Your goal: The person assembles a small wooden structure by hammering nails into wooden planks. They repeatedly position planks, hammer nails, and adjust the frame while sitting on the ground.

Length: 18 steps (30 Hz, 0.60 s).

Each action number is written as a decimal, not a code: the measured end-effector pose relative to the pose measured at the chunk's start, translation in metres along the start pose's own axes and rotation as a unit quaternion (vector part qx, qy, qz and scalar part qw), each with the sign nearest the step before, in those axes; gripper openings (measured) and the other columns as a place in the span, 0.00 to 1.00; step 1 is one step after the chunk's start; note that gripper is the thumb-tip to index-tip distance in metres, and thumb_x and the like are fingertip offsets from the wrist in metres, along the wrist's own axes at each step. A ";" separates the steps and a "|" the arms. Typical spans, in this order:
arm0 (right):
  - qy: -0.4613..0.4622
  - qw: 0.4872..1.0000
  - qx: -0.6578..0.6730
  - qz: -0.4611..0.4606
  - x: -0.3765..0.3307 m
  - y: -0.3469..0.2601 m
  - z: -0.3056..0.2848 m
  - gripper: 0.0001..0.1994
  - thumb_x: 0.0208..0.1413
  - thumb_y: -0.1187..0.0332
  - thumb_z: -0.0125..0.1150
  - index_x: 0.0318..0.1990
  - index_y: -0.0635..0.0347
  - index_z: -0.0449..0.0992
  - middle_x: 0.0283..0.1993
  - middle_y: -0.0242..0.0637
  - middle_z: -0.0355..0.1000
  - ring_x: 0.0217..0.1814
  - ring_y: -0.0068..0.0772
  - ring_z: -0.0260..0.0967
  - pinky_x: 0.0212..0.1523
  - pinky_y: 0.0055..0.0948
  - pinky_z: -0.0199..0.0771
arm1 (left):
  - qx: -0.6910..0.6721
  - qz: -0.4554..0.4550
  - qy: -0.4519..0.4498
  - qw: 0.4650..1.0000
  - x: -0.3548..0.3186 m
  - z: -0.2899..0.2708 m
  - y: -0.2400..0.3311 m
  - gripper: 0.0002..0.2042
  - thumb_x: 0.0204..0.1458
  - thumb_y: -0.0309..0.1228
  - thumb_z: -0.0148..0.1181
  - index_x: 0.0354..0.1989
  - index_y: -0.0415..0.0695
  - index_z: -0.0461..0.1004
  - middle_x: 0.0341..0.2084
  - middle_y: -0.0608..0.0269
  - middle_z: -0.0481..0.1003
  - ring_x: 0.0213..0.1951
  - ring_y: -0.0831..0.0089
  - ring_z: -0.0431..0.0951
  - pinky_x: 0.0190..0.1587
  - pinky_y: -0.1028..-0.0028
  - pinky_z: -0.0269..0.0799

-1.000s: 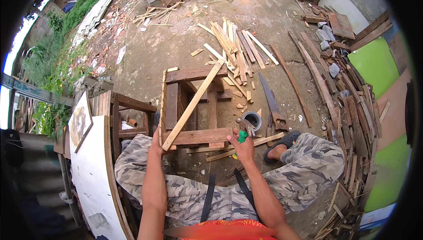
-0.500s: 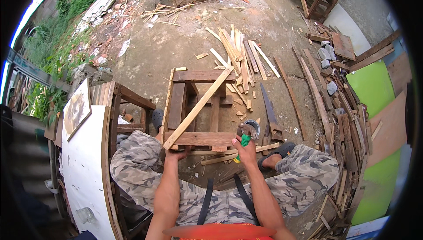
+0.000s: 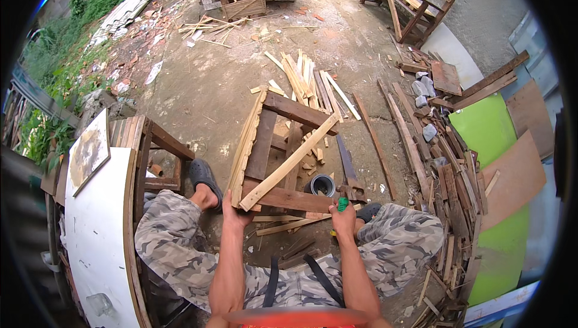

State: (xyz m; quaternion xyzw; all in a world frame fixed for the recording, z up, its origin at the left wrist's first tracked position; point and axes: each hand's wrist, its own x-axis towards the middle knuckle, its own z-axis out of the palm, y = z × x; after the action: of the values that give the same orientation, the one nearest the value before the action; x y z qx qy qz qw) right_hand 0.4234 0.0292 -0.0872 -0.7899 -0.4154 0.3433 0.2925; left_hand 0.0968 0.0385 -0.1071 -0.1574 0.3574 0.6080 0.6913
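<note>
Between my knees a wooden frame [image 3: 283, 198] of dark brown boards is tilted, its left side raised, with pale strips along that side. A pale wooden slat [image 3: 292, 160] lies diagonally across it. My left hand [image 3: 236, 212] is closed around the near left corner, fingers partly hidden under the wood. At the near right corner my right hand [image 3: 342, 219] grips a hammer [image 3: 342, 205] by its green handle and also bears against the frame. The hammer's head is hard to make out now. A dark round tub [image 3: 321, 185] stands just beyond the frame's near board, beside a handsaw [image 3: 350, 174].
Loose pale wood strips [image 3: 301, 75] lie on the ground ahead. Long planks and a scrap-wood pile [image 3: 451, 189] line the right side, near green panels [image 3: 484, 126]. A white-topped table [image 3: 99, 225] stands close on my left. Wooden furniture [image 3: 409, 6] stands farther off.
The frame has gone from lying nearly flat to tilted and turned, its left side lifted. My left hand has come up at its corner. My right hand has shifted slightly, still on the hammer.
</note>
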 end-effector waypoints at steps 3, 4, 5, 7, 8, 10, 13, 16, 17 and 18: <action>0.047 0.998 0.032 -0.027 -0.007 -0.024 -0.016 0.13 0.48 0.69 0.71 0.41 0.63 0.79 0.38 0.41 0.80 0.40 0.39 0.78 0.45 0.35 0.74 | 0.019 -0.004 0.010 1.000 -0.011 0.022 -0.006 0.27 0.66 0.54 0.40 0.62 0.47 0.67 0.52 0.56 0.75 0.54 0.54 0.76 0.57 0.48 0.72; 0.036 0.999 0.023 -0.031 -0.008 -0.035 -0.027 0.13 0.49 0.69 0.70 0.42 0.64 0.79 0.40 0.40 0.80 0.41 0.36 0.78 0.45 0.34 0.74 | 0.009 -0.004 0.011 1.000 -0.014 0.028 -0.007 0.27 0.66 0.53 0.40 0.63 0.47 0.66 0.53 0.55 0.74 0.56 0.54 0.74 0.59 0.47 0.70; 0.018 0.998 0.035 -0.044 -0.008 -0.047 -0.040 0.14 0.50 0.68 0.70 0.43 0.65 0.79 0.40 0.41 0.80 0.41 0.37 0.78 0.46 0.35 0.74 | 0.023 0.006 0.008 1.000 -0.015 0.033 -0.008 0.27 0.66 0.53 0.40 0.64 0.46 0.66 0.54 0.55 0.74 0.57 0.55 0.74 0.60 0.47 0.69; -0.018 0.996 0.061 -0.067 -0.006 -0.072 -0.072 0.17 0.51 0.66 0.69 0.46 0.66 0.79 0.38 0.42 0.80 0.42 0.41 0.79 0.46 0.39 0.74 | 0.030 0.021 0.011 0.999 -0.016 0.042 -0.010 0.27 0.67 0.52 0.40 0.65 0.46 0.65 0.55 0.56 0.74 0.58 0.55 0.73 0.61 0.47 0.68; -0.050 0.994 0.074 -0.067 -0.003 -0.083 -0.089 0.17 0.52 0.66 0.69 0.47 0.66 0.79 0.38 0.40 0.80 0.41 0.37 0.78 0.45 0.37 0.74 | 0.038 0.020 0.010 0.999 -0.016 0.046 -0.011 0.27 0.67 0.51 0.41 0.65 0.44 0.65 0.56 0.57 0.74 0.56 0.56 0.74 0.60 0.48 0.69; -0.119 0.984 0.111 -0.079 0.006 -0.107 -0.119 0.16 0.54 0.66 0.68 0.47 0.66 0.80 0.38 0.37 0.80 0.40 0.31 0.76 0.44 0.33 0.74 | 0.093 0.053 0.017 0.994 -0.015 0.053 -0.011 0.26 0.67 0.49 0.43 0.66 0.43 0.64 0.57 0.56 0.73 0.56 0.56 0.75 0.59 0.51 0.72; -0.137 0.981 0.111 -0.079 0.029 -0.140 -0.133 0.16 0.55 0.66 0.68 0.48 0.65 0.80 0.37 0.34 0.78 0.38 0.26 0.73 0.43 0.28 0.73 | 0.144 0.085 -0.003 0.986 -0.011 0.066 -0.010 0.27 0.66 0.48 0.47 0.67 0.43 0.63 0.59 0.55 0.72 0.57 0.58 0.76 0.58 0.53 0.73; -0.151 0.965 0.213 -0.029 0.057 -0.164 -0.119 0.15 0.56 0.64 0.68 0.47 0.65 0.80 0.39 0.35 0.77 0.40 0.26 0.72 0.42 0.27 0.72 | 0.161 0.095 -0.022 0.982 -0.006 0.076 -0.009 0.27 0.66 0.47 0.48 0.68 0.42 0.61 0.60 0.52 0.72 0.57 0.57 0.76 0.58 0.55 0.74; -0.157 0.950 0.269 -0.010 0.065 -0.169 -0.111 0.15 0.57 0.64 0.68 0.47 0.65 0.80 0.40 0.35 0.76 0.41 0.26 0.71 0.42 0.27 0.72 | 0.165 0.094 -0.025 0.981 -0.004 0.078 -0.007 0.28 0.66 0.47 0.48 0.68 0.41 0.60 0.60 0.51 0.72 0.57 0.56 0.76 0.58 0.56 0.75; -0.131 0.956 0.263 0.009 0.073 -0.173 -0.102 0.15 0.56 0.63 0.69 0.46 0.64 0.80 0.41 0.36 0.77 0.41 0.27 0.71 0.43 0.29 0.72 | 0.167 0.093 -0.028 0.981 -0.001 0.080 -0.005 0.28 0.67 0.46 0.48 0.68 0.40 0.60 0.60 0.50 0.71 0.57 0.55 0.76 0.58 0.55 0.75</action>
State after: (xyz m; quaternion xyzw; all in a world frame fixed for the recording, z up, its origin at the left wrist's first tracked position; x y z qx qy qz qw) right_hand 0.4551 0.1577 0.0807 -0.6369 -0.3382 0.5433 0.4299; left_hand 0.1261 0.0886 -0.0515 0.0110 0.4474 0.6059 0.6577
